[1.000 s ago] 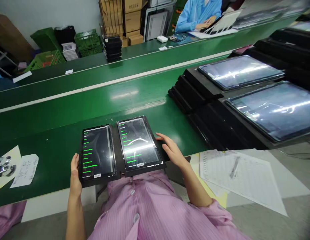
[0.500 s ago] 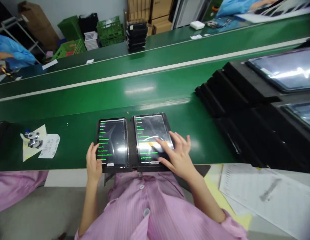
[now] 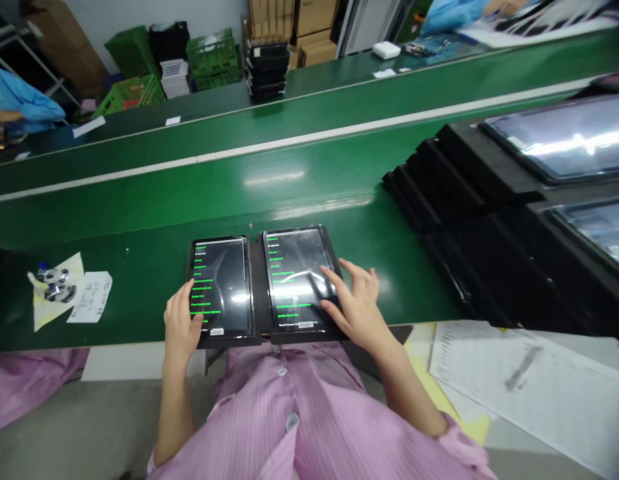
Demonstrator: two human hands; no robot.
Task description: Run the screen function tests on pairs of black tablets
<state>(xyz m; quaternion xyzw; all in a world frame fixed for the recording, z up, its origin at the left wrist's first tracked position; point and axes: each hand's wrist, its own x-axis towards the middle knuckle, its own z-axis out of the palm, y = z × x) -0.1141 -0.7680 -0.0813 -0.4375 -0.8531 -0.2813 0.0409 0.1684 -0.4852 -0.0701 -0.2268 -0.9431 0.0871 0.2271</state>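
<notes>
Two black tablets lie side by side at the near edge of the green bench, both showing lists of green text on dark screens. My left hand (image 3: 181, 325) rests at the left edge of the left tablet (image 3: 222, 287), its thumb apart from the fingers and nothing gripped. Over the right side of the right tablet (image 3: 296, 280) is my right hand (image 3: 356, 307), fingers spread, the index finger and thumb above or on the glass; whether they touch it I cannot tell. Each tablet sits on a dark backing.
Black trays (image 3: 489, 247) with more tablets are stacked at the right. Small metal parts (image 3: 56, 285) lie on paper at the left. Printed sheets (image 3: 524, 393) are at the lower right. Across the belt stand a black stack (image 3: 266, 70) and people in blue sleeves.
The orange-and-white bar on the right tablet's screen is gone. My right index finger has shifted slightly to the right across the screen. The view has moved a little.
</notes>
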